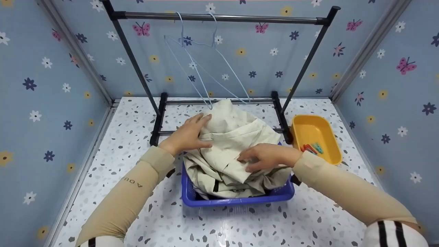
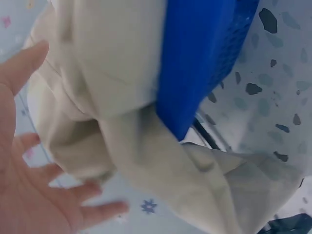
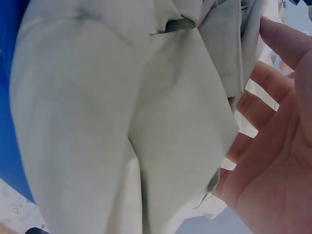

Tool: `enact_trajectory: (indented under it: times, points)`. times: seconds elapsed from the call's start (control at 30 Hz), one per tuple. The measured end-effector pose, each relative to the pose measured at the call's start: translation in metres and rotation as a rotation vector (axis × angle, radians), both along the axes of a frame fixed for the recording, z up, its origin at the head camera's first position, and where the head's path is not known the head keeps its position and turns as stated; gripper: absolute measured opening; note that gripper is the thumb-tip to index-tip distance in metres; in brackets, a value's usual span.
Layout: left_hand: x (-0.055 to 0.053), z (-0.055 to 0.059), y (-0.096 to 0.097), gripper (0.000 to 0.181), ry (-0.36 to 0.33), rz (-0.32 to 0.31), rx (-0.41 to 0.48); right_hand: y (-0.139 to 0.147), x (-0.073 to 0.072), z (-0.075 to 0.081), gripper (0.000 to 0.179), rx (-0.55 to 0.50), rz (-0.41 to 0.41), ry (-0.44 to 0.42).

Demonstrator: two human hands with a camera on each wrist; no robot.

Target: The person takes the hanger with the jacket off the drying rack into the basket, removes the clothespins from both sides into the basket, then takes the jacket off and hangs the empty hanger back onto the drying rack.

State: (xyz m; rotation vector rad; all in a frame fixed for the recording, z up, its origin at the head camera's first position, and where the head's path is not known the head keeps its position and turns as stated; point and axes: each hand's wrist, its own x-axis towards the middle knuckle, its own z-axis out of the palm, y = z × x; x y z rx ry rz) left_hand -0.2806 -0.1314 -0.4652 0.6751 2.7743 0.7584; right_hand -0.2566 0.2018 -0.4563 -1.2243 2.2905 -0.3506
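A heap of cream cloth (image 1: 236,137) with stitched seams, apparently clothing, fills the blue plastic basket (image 1: 236,201) and rises above its rim. My left hand (image 1: 188,135) is at the heap's left side, thumb and fingers spread apart. In the left wrist view that hand (image 2: 44,185) has loosely extended fingers beside the cloth, with none of it gripped. Over the heap's right front lies my right hand (image 1: 264,157), its fingers slightly bent. The right wrist view shows the right hand's fingers (image 3: 263,105) reaching the cloth's edge without closing round it.
Behind the basket stands a black clothes rack (image 1: 233,17) with two pale blue wire hangers (image 1: 202,79) on its bar. To the right, a yellow tray (image 1: 313,127) holds red and green clips (image 1: 313,148). Patterned walls enclose the speckled white tabletop (image 1: 144,212) on three sides.
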Motion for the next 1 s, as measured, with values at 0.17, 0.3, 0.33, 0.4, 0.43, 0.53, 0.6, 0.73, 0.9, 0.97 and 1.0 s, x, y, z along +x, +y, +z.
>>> enact_trajectory:
  times: [0.17,0.3,0.33,0.4,0.43,0.53,0.6,0.73,0.9,0.97,1.0]
  points:
    - [-0.006,-0.005,-0.003,0.098,-0.045,-0.028,0.058,0.007,-0.018,0.007,0.029,-0.143,-0.097,0.024]
    - [-0.005,-0.006,0.0,0.076,-0.002,-0.047,0.056,0.015,-0.037,0.012,0.022,-0.252,-0.321,0.123]
    - [-0.005,-0.005,0.002,0.066,0.013,-0.049,0.047,0.017,-0.041,0.013,0.026,-0.262,-0.376,0.134]
    - [-0.003,-0.005,0.006,0.044,0.057,-0.055,0.028,0.019,-0.046,0.013,0.042,-0.27,-0.46,0.123]
    - [-0.003,-0.005,0.008,0.034,0.078,-0.057,0.019,0.019,-0.048,0.012,0.05,-0.272,-0.477,0.116]
    - [0.0,-0.004,0.015,0.021,0.133,-0.054,0.013,0.017,-0.048,0.01,0.071,-0.263,-0.467,0.095]
    - [0.002,-0.001,0.019,0.021,0.152,-0.049,0.044,0.014,-0.045,0.011,0.077,-0.25,-0.434,0.095]
    - [0.009,0.008,0.023,0.02,0.147,-0.057,0.135,0.006,-0.035,0.016,0.081,-0.237,-0.365,0.13]
    - [0.021,0.021,0.029,0.027,0.117,-0.078,0.194,-0.002,-0.024,0.023,0.084,-0.26,-0.261,0.194]
    - [0.027,0.023,0.03,0.028,0.088,-0.09,0.201,-0.005,-0.021,0.024,0.086,-0.264,-0.195,0.2]
    - [0.03,0.024,0.03,0.029,0.067,-0.1,0.203,-0.007,-0.019,0.023,0.087,-0.259,-0.163,0.197]
